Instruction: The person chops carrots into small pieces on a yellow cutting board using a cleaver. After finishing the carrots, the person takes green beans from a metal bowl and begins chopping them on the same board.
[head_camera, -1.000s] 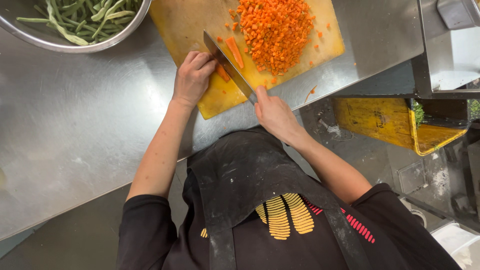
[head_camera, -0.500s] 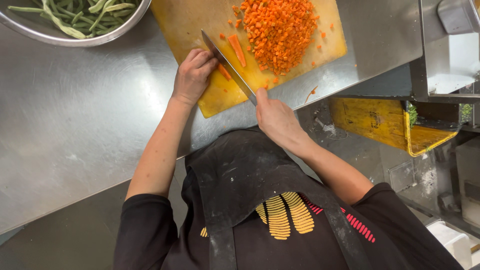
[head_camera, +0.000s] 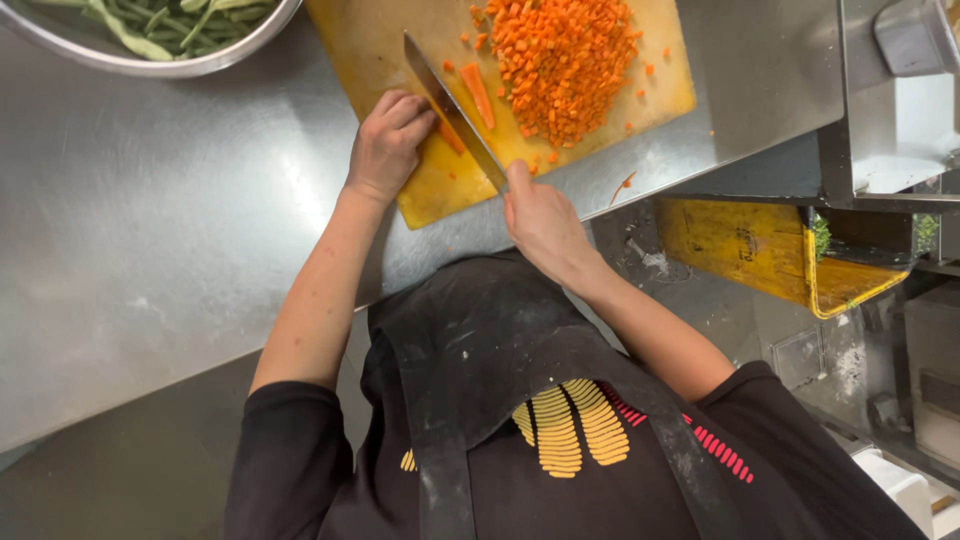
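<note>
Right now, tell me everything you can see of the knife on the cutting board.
The knife is a large chef's type with a long, broad blade of grey metal, tapering to a point at the far end. It lies slantwise over the yellow cutting board. The right hand covers its handle. The left hand rests close beside the blade, pressing carrot pieces against the board. A carrot strip lies just right of the blade.

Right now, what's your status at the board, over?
Right hand grips knife. Left hand pins carrot piece on yellow board. Diced carrot pile beside blade; path open.
</note>
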